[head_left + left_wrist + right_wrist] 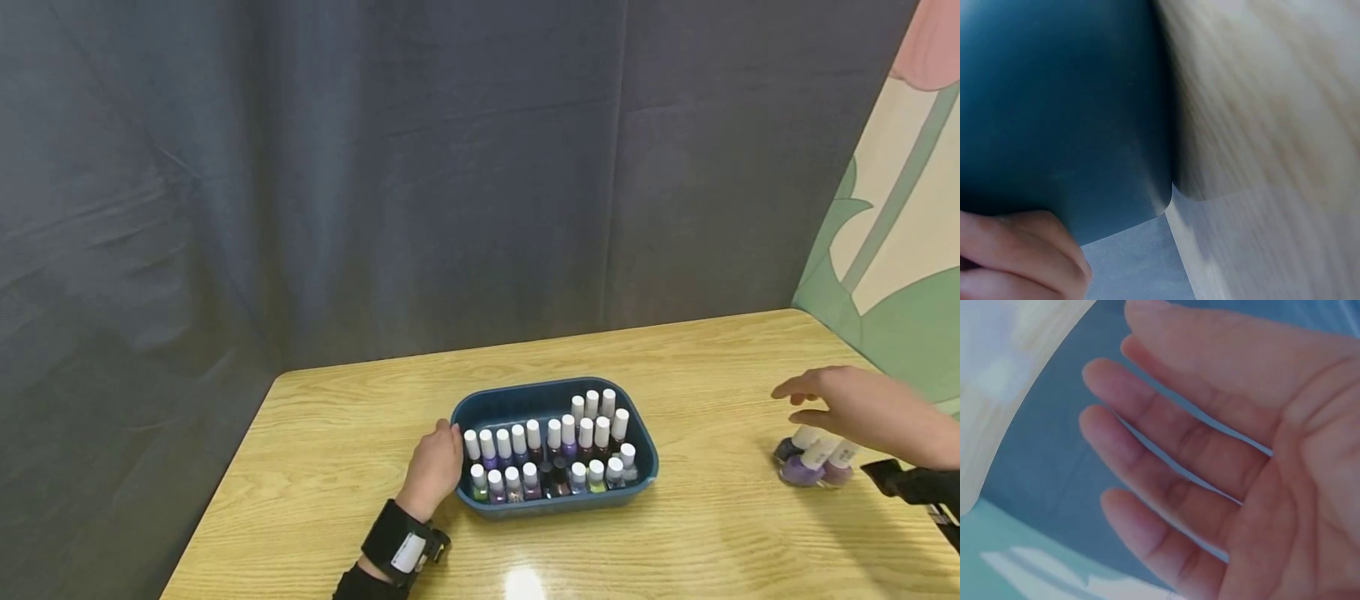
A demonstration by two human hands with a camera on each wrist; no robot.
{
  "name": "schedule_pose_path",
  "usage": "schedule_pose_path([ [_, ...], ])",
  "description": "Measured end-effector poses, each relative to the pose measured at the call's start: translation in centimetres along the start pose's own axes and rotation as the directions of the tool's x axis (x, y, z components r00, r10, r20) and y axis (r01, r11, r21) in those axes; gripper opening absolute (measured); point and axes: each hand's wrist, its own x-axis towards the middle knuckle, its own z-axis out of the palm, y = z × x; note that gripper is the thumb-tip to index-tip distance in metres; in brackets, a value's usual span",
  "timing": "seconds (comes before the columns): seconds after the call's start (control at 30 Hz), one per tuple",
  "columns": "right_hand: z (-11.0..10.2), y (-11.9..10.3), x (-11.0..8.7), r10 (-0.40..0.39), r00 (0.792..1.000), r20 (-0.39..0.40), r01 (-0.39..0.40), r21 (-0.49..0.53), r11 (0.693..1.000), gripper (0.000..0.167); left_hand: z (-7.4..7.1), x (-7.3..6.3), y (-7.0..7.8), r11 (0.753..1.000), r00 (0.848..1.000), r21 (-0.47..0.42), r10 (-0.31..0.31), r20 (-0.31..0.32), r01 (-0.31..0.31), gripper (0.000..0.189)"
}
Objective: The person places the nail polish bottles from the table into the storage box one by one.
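A dark blue plastic tub (513, 408) stands on the table, holding rows of white-capped nail polish bottles (568, 440), mostly purple, dark and glittery. My left hand (435, 462) grips the tub's left rim; in the left wrist view its curled fingers (1022, 250) lie against the blue wall (1066, 112). On the right, my right hand (870, 412) hovers over a small group of nail polish bottles (801, 471), one purple, one mauve and one dark, partly hidden by it. Its fingers are spread and relaxed, and the right wrist view shows an empty palm (1285, 506).
Two black-capped bottles (560, 475) sit in the tub's front row. Behind the wooden table (337, 467) hangs a dark grey curtain (450, 183). A wall with a painted flower pattern (900, 242) rises on the right side.
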Motion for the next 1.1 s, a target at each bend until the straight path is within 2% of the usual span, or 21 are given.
schedule_pose_path([
  [0.13,0.6,1.0,-0.7,0.019,1.0,-0.004,-0.019,-0.025,1.0,0.026,0.0,0.0,-0.1,1.0,1.0,-0.001,-0.009,0.007,0.009,0.025],
  [0.4,2.2,1.8,-0.6,0.02,1.0,-0.016,-0.021,-0.039,0.999,0.025,0.1,0.0,-0.1,1.0,1.0,0.005,-0.007,-0.005,0.007,0.026],
  [0.7,2.4,1.8,-0.9,0.066,0.997,-0.031,-0.065,0.038,0.997,0.012,0.2,0.1,-0.1,0.999,0.999,0.033,0.018,-0.03,-0.017,0.024],
  [0.87,2.7,1.8,-1.0,0.052,0.996,-0.075,-0.05,0.033,0.998,0.012,0.2,0.1,0.0,0.999,1.0,0.037,0.001,-0.018,0.0,0.025],
  [1.1,2.2,1.6,-0.4,-0.014,0.982,-0.186,0.015,0.0,1.0,0.012,0.1,0.0,0.0,1.0,1.0,0.024,-0.019,-0.002,0.019,0.025],
])
